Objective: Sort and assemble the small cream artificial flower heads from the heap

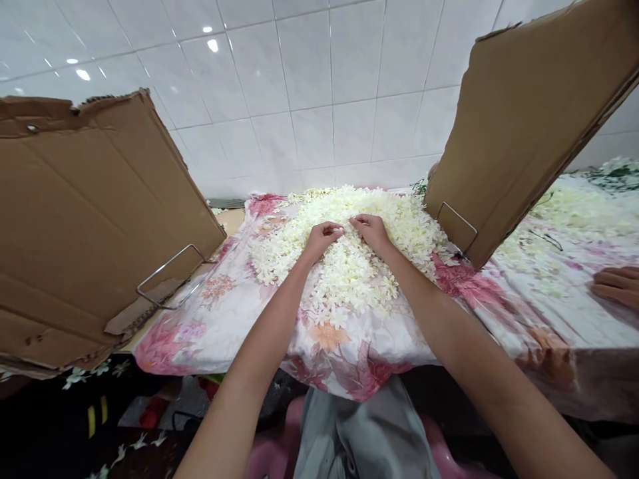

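A wide heap of small white and pale yellow flowers lies on a floral cloth over the table. Above the middle of the heap, my left hand has its thumb and fingers pinched together; what sits between the fingertips is too small to make out. Just to its right, my right hand is also closed in a pinch, its fingertips down near the blossoms, and anything held there is hidden. A small gap separates the two hands.
Cardboard panels stand upright at the left and right, each with a metal wire bracket near its base. Beyond the right panel lie more flowers and another person's hand. A tiled wall rises behind the table.
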`<state>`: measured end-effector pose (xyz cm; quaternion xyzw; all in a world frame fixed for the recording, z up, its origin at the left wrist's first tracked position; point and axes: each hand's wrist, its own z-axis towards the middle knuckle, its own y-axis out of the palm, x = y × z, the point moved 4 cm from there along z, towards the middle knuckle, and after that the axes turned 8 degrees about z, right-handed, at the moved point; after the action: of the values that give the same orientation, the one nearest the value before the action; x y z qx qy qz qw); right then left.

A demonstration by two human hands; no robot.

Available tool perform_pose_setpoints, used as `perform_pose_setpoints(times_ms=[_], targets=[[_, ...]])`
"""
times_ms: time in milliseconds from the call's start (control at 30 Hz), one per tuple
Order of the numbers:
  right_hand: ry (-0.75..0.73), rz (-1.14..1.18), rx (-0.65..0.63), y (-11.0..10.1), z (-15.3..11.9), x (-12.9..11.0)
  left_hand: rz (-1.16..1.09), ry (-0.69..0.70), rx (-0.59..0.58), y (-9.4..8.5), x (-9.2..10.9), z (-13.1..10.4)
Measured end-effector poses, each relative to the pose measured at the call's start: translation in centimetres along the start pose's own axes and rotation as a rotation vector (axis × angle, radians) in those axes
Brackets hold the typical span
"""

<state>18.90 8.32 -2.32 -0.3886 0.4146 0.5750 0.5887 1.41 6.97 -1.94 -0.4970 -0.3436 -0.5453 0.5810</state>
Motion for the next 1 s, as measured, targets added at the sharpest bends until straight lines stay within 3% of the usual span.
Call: perform_pose_setpoints(times_ms=[233, 433, 767, 1000], targets=[[-0.028, -0.016, -0.011, 0.2, 0.2, 0.0, -0.035, -0.043, -0.013, 0.2, 0.1, 0.1], [-0.145, -0.089, -0.123, 0.9, 0.2, -0.3, -0.039, -0.012, 0.044, 0.3, 0.8, -0.3], [-0.141, -0.134, -0.186, 0.8, -0.1, -0.8, -0.001, 0.017, 0.049, 0.3, 0.8, -0.7], [-0.11, -0.117, -0.258, 0.2, -0.6, -1.7, -0.018, -0.068, 0.018, 0.2, 0.0, -0.2]])
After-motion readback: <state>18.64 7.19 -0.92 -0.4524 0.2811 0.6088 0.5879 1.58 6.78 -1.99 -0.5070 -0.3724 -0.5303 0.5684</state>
